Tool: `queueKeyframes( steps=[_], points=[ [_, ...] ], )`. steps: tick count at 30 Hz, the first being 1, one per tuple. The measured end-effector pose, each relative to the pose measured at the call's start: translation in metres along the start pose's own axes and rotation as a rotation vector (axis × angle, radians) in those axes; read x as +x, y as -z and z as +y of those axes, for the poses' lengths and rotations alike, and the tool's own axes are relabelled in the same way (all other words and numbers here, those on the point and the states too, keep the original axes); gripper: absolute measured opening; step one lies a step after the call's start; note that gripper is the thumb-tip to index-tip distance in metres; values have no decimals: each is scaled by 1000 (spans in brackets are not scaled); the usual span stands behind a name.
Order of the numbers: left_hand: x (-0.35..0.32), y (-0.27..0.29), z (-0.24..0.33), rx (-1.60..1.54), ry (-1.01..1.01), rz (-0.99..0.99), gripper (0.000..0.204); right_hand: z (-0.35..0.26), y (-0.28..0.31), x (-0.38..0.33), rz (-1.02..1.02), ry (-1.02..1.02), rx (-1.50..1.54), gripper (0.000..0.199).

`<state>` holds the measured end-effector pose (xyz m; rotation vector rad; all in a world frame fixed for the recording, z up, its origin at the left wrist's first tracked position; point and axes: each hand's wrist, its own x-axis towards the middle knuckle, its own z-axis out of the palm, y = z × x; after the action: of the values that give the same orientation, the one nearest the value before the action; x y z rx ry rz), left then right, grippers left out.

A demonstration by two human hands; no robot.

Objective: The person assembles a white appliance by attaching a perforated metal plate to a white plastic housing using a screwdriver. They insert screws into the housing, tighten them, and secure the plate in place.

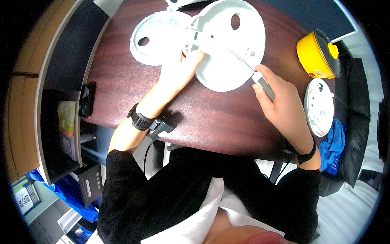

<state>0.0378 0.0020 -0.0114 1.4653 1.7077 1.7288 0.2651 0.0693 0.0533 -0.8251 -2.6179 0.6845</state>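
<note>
1. Right hand (pixel 281 97): fingers closed round screwdriver (pixel 266 87), tip at white housing (pixel 227 71) on table (pixel 219 126).
2. Left hand (pixel 178 75) by hinge; fingers part-hidden, grip can't be told.
3. Likely screw work; calls for seated tip, steady housing.

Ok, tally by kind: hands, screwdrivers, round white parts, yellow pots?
Hands: 2 (left hand, right hand)
Screwdriver: 1
Round white parts: 3 (small disc, large disc, rightmost disc)
Yellow pot: 1
Total: 7, excluding the cut-off white piece up top
</note>
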Motion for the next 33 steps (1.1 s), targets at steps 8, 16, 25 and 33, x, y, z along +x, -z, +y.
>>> queueKeyframes(
  steps=[8, 16, 25, 33],
  points=[
    [1, 1, -1, -2, -21, 2, 22, 12, 3, 10, -25, 179, -381, 32],
    [2, 2, -6, -23, -7, 28, 24, 23, 18, 30, -30, 326, -632, 30],
    [3, 4, 0, 6, -3, 2, 26, 29, 52, 58, 16, 646, -972, 32],
    [6, 4, -9, 21, 97, -113, 28, 41, 38, 38, -83, 423, -582, 27]
  ],
)
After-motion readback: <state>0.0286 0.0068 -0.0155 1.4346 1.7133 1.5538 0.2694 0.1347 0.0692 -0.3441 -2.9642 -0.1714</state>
